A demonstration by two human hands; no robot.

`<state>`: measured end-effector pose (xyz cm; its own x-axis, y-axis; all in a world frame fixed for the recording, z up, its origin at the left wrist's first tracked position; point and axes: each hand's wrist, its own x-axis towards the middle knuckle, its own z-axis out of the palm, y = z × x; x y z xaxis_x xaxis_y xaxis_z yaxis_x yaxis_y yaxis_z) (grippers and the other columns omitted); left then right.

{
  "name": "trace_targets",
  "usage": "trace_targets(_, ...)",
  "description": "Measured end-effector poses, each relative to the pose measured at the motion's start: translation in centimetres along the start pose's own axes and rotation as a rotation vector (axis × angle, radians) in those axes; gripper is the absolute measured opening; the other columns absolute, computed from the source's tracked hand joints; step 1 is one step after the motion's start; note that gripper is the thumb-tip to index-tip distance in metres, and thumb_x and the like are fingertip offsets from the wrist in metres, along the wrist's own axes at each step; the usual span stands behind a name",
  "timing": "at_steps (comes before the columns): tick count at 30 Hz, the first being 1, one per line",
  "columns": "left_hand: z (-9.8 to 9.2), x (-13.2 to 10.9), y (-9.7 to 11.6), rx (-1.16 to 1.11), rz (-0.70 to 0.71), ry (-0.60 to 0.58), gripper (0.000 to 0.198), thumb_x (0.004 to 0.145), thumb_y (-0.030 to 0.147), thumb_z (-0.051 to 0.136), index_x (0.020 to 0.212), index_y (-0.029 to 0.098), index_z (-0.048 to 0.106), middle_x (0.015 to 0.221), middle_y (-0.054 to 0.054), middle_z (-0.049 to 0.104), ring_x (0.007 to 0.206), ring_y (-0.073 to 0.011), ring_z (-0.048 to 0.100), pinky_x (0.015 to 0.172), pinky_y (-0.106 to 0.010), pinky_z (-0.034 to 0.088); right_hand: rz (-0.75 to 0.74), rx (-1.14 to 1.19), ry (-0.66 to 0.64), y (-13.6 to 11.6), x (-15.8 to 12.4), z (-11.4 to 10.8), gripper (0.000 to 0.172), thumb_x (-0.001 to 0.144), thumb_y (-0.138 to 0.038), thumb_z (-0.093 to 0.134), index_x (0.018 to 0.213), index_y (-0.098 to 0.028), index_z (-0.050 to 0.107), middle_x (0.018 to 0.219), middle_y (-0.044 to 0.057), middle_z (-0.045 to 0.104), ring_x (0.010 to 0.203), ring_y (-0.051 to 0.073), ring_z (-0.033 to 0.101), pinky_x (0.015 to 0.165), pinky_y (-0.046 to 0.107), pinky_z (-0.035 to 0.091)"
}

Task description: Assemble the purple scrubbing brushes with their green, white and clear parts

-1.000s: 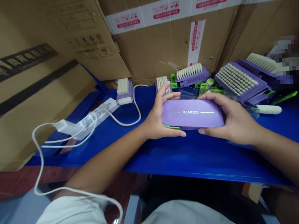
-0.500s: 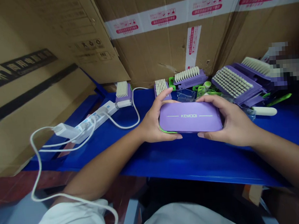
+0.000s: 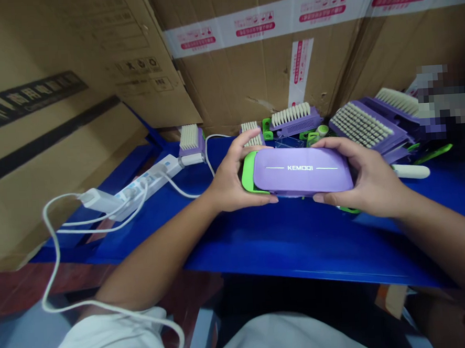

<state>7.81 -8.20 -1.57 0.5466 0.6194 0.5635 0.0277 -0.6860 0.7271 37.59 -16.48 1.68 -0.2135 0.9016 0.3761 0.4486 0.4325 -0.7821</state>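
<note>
Your left hand (image 3: 236, 176) and right hand (image 3: 364, 174) both curl firmly around the long purple plastic KEMOQI case (image 3: 301, 169), lime-green at its left end, holding it over the middle of the glossy blue table top (image 3: 300, 248). A white power strip (image 3: 146, 187) lies toward the table's left, purple-backed white-bristled brushes (image 3: 365, 125) crowd the upper right, and taped brown cardboard boxes (image 3: 261, 72) wall the back.
</note>
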Motion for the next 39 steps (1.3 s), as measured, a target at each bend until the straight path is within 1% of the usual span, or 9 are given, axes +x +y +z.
trace_targets(8, -1.4, 0.4, 1.0, -0.121, -0.070, -0.093, 0.144, 0.040, 0.059, 0.113, 0.165, 0.035, 0.045, 0.144, -0.013, 0.073, 0.146, -0.0475, 0.064, 0.124, -0.064, 0.053, 0.061, 0.071, -0.072, -0.2, 0.3, -0.8, 0.076, 0.060, -0.047, 0.104, 0.128, -0.035, 0.070, 0.132, 0.008, 0.076, 0.120, 0.043, 0.073, 0.105, 0.059, 0.063)
trace_targets(12, -1.5, 0.3, 0.8, -0.191, -0.093, -0.126, 0.138, 0.047, 0.061, 0.110, 0.164, 0.037, 0.042, 0.147, -0.012, 0.072, 0.144, -0.0458, 0.067, 0.123, -0.063, 0.055, 0.094, 0.132, -0.096, 0.7, 0.7, -1.5, 0.074, 0.058, -0.041, 0.104, 0.125, -0.031, 0.073, 0.129, 0.009, 0.077, 0.114, 0.037, 0.074, 0.095, 0.049, 0.064)
trace_targets(15, -1.1, 0.2, 0.4, -0.266, -0.142, -0.117, 0.144, 0.043, 0.069, 0.109, 0.165, 0.036, 0.039, 0.148, -0.013, 0.072, 0.142, -0.0458, 0.068, 0.121, -0.061, 0.056, 0.049, 0.193, -0.064, 1.9, 0.9, -1.9, 0.071, 0.060, -0.038, 0.104, 0.126, -0.030, 0.078, 0.127, 0.008, 0.078, 0.108, 0.032, 0.074, 0.086, 0.041, 0.062)
trace_targets(17, -0.7, 0.2, 0.1, -0.335, -0.164, -0.084, 0.145, 0.043, 0.074, 0.106, 0.165, 0.036, 0.036, 0.148, -0.013, 0.071, 0.141, -0.0447, 0.069, 0.120, -0.060, 0.057, 0.031, 0.230, -0.068, 2.4, 0.9, -2.2, 0.068, 0.063, -0.038, 0.102, 0.127, -0.032, 0.080, 0.127, 0.008, 0.079, 0.109, 0.031, 0.074, 0.087, 0.040, 0.061)
trace_targets(20, -0.2, 0.2, -0.2, -0.459, -0.133, -0.015, 0.133, 0.054, 0.079, 0.100, 0.163, 0.036, 0.037, 0.147, -0.012, 0.071, 0.142, -0.0428, 0.070, 0.121, -0.059, 0.057, 0.035, 0.302, -0.084, 2.1, 0.8, -2.7, 0.075, 0.052, -0.046, 0.106, 0.122, -0.036, 0.083, 0.128, 0.004, 0.079, 0.114, 0.031, 0.074, 0.095, 0.039, 0.061)
trace_targets(24, 0.1, 0.3, -0.4, -0.557, -0.058, -0.011, 0.121, 0.062, 0.075, 0.099, 0.159, 0.035, 0.040, 0.140, -0.011, 0.073, 0.139, -0.0402, 0.073, 0.121, -0.058, 0.057, 0.100, 0.426, -0.070, 1.1, 0.5, -2.9, 0.077, 0.045, -0.052, 0.107, 0.118, -0.041, 0.085, 0.122, -0.001, 0.080, 0.111, 0.028, 0.075, 0.101, 0.036, 0.061)
trace_targets(30, 0.1, 0.4, -0.4, -0.547, -0.087, -0.004, 0.118, 0.056, 0.074, 0.103, 0.151, 0.035, 0.045, 0.135, -0.008, 0.073, 0.130, -0.0347, 0.077, 0.110, -0.048, 0.065, 0.186, 0.501, -0.070, 0.8, 0.4, -2.4, 0.075, 0.041, -0.051, 0.109, 0.112, -0.041, 0.088, 0.118, 0.000, 0.081, 0.099, 0.026, 0.074, 0.081, 0.032, 0.062)
trace_targets(34, -0.2, 0.6, -1.1, -0.455, -0.100, 0.045, 0.106, 0.055, 0.066, 0.107, 0.136, 0.033, 0.049, 0.143, -0.009, 0.071, 0.122, -0.0284, 0.079, 0.095, -0.037, 0.065, 0.249, 0.441, 0.003, 0.5, 0.9, -1.9, 0.072, 0.037, -0.038, 0.108, 0.105, -0.037, 0.087, 0.116, 0.001, 0.079, 0.097, 0.023, 0.070, 0.074, 0.028, 0.057)
trace_targets(39, -0.4, 0.9, -1.3, -0.310, -0.137, 0.053, 0.107, 0.050, 0.057, 0.111, 0.132, 0.029, 0.050, 0.136, -0.010, 0.072, 0.115, -0.0256, 0.075, 0.098, -0.037, 0.061, 0.313, 0.317, 0.035, 0.0, 1.5, -1.2, 0.076, 0.034, -0.035, 0.106, 0.105, -0.029, 0.080, 0.109, 0.003, 0.075, 0.092, 0.022, 0.066, 0.073, 0.029, 0.054)
